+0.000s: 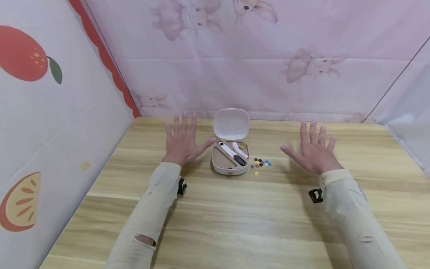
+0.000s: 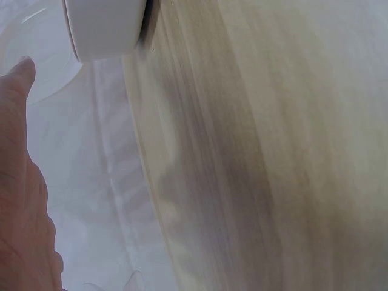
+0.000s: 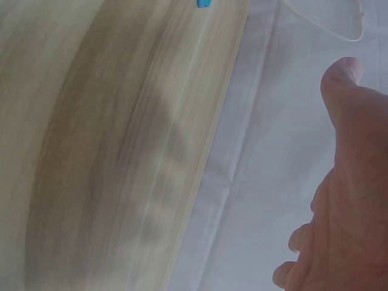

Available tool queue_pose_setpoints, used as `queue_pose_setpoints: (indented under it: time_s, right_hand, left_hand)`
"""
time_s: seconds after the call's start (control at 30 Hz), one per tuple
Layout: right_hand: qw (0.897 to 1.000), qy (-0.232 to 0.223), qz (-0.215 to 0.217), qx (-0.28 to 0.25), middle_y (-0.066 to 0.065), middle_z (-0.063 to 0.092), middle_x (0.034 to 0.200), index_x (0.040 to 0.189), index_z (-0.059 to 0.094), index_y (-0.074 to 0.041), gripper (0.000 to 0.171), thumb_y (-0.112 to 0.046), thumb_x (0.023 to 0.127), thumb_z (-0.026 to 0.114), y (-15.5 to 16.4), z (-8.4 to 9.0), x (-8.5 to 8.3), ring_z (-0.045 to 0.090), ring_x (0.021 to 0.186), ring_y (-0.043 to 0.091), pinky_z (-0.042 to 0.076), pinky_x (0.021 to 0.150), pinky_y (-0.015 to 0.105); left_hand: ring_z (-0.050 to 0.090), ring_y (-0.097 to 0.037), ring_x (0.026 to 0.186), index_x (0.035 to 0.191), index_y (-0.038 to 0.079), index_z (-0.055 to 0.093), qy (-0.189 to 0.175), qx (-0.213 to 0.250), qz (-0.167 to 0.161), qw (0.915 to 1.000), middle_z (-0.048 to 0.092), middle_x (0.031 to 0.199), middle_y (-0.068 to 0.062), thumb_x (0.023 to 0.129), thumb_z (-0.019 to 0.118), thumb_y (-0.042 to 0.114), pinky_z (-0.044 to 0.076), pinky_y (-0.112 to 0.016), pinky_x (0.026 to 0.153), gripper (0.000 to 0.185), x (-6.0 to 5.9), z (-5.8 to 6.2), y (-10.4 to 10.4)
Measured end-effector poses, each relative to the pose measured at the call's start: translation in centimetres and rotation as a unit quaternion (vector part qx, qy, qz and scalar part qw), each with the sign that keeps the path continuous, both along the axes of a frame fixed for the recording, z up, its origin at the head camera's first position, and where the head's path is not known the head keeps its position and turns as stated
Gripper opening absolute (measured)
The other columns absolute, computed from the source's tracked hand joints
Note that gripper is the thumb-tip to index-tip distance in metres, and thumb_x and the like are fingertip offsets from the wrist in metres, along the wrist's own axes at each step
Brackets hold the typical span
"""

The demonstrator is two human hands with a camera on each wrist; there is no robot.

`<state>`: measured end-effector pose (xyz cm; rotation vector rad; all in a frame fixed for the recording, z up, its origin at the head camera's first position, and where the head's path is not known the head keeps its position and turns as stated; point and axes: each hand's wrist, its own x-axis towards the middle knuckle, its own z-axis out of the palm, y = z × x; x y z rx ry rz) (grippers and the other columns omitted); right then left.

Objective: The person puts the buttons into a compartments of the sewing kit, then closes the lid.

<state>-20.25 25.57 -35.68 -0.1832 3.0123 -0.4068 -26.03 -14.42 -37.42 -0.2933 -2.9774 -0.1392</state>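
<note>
A small pink sewing kit case (image 1: pixel 230 166) stands on the wooden table (image 1: pixel 235 224) with its lid (image 1: pixel 231 124) raised. Inside lie a white and black tool (image 1: pixel 231 153), a pink tool (image 1: pixel 240 150) and a small yellow item (image 1: pixel 242 145). Several small coloured buttons (image 1: pixel 260 163) lie just right of the case. My left hand (image 1: pixel 184 142) hovers flat with fingers spread, left of the case, thumb near its edge. My right hand (image 1: pixel 312 149) is spread the same way, right of the buttons. Neither holds anything. The left wrist view shows the case's side (image 2: pixel 103 27) and my thumb (image 2: pixel 18 121).
Pink rabbit-print cloth (image 1: pixel 255 56) hangs behind the table, and a fruit-print panel (image 1: pixel 50 112) closes the left side. A clear sheet (image 1: pixel 413 112) stands at the right. A blue button (image 3: pixel 204 3) shows at the top of the right wrist view.
</note>
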Motion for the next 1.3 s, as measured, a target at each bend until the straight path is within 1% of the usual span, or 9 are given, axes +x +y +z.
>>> queue_pose_setpoints:
  time_s: [0.2, 0.53, 0.73, 0.87, 0.97, 1.07, 1.13, 1.2, 1.3]
  right_hand:
    - [1.0, 0.004, -0.001, -0.003, 0.031, -0.031, 0.156, 0.156, -0.022, -0.001, 0.109, -0.077, 0.097, 0.029, 0.0, 0.2, -0.1, -0.028, 0.138, 0.058, -0.017, 0.101, 0.08]
    - [1.0, 0.003, 0.002, -0.007, 0.025, -0.033, 0.156, 0.156, -0.022, -0.002, 0.11, -0.078, 0.096, 0.029, -0.2, 0.1, -0.2, -0.03, 0.139, 0.052, -0.017, 0.104, 0.077]
    - [1.0, 0.002, 0.008, -0.017, 0.024, -0.033, 0.156, 0.156, -0.022, -0.002, 0.11, -0.077, 0.096, 0.031, -0.5, -0.1, -0.2, -0.027, 0.14, 0.053, -0.018, 0.104, 0.076]
    - [0.999, 0.003, 0.016, -0.029, 0.025, -0.03, 0.158, 0.157, -0.019, -0.001, 0.11, -0.076, 0.097, 0.033, -0.9, -0.3, -0.2, -0.023, 0.143, 0.053, -0.015, 0.106, 0.076]
    - [0.999, 0.004, 0.022, -0.039, 0.026, -0.025, 0.16, 0.157, -0.017, 0.001, 0.109, -0.074, 0.097, 0.035, -1.3, -0.5, -0.2, -0.018, 0.145, 0.054, -0.013, 0.107, 0.075]
    - [0.998, 0.0, 0.028, -0.054, 0.027, -0.022, 0.161, 0.158, -0.015, 0.0, 0.108, -0.072, 0.098, 0.038, -1.7, -0.6, -0.2, -0.014, 0.146, 0.053, -0.013, 0.109, 0.074]
    - [0.997, -0.002, 0.033, -0.063, 0.027, -0.019, 0.162, 0.158, -0.014, 0.0, 0.107, -0.07, 0.099, 0.04, -2.0, -0.7, -0.3, -0.011, 0.148, 0.052, -0.011, 0.11, 0.073]
    - [0.997, -0.001, 0.038, -0.071, 0.028, -0.014, 0.163, 0.159, -0.012, 0.001, 0.106, -0.069, 0.099, 0.042, -2.4, -0.7, -0.3, -0.007, 0.149, 0.051, -0.009, 0.111, 0.074]
    - [0.995, 0.004, 0.05, -0.081, 0.029, -0.006, 0.164, 0.16, -0.009, 0.001, 0.106, -0.068, 0.099, 0.044, -2.9, -0.9, -0.4, 0.0, 0.15, 0.049, -0.004, 0.111, 0.075]
  left_hand:
    - [-0.024, -0.033, 0.148, 0.16, 0.025, -0.017, 0.004, 0.006, -0.005, 1.0, -0.021, 0.164, -0.011, 0.085, 0.029, 0.09, -0.017, -0.06, 0.115, 0.109, -0.1, 0.2, 0.0]
    - [-0.02, -0.035, 0.149, 0.161, 0.024, -0.015, -0.003, 0.013, -0.003, 0.9999, -0.021, 0.164, -0.011, 0.085, 0.027, 0.09, -0.018, -0.06, 0.115, 0.109, 0.2, 0.2, -0.2]
    - [-0.02, -0.032, 0.15, 0.16, 0.024, -0.016, -0.012, 0.022, -0.006, 0.9997, -0.021, 0.164, -0.01, 0.085, 0.027, 0.09, -0.014, -0.058, 0.118, 0.109, 0.2, 0.1, -0.2]
    - [-0.014, -0.033, 0.152, 0.161, 0.023, -0.015, -0.021, 0.038, -0.015, 0.9989, -0.018, 0.166, -0.012, 0.086, 0.03, 0.088, -0.009, -0.054, 0.121, 0.109, 0.3, 0.1, 0.0]
    - [-0.008, -0.035, 0.154, 0.163, 0.02, -0.01, -0.027, 0.051, -0.025, 0.998, -0.013, 0.167, -0.014, 0.088, 0.031, 0.087, -0.001, -0.053, 0.122, 0.109, 0.5, 0.2, 0.2]
    - [-0.003, -0.036, 0.154, 0.164, 0.017, -0.005, -0.039, 0.066, -0.035, 0.9964, -0.008, 0.168, -0.016, 0.088, 0.03, 0.087, 0.004, -0.053, 0.123, 0.109, 0.7, 0.4, 0.5]
    - [-0.003, -0.036, 0.154, 0.164, 0.016, -0.004, -0.054, 0.079, -0.042, 0.9945, -0.006, 0.168, -0.016, 0.088, 0.029, 0.087, 0.004, -0.052, 0.123, 0.11, 0.8, 0.4, 0.7]
    - [-0.004, -0.034, 0.154, 0.164, 0.015, -0.004, -0.072, 0.095, -0.047, 0.9918, -0.004, 0.168, -0.015, 0.087, 0.028, 0.088, 0.005, -0.052, 0.123, 0.111, 1.0, 0.5, 1.0]
    - [0.001, -0.032, 0.155, 0.164, 0.015, -0.003, -0.098, 0.124, -0.055, 0.986, 0.001, 0.169, -0.014, 0.087, 0.029, 0.089, 0.011, -0.054, 0.122, 0.112, 1.2, 0.6, 1.3]
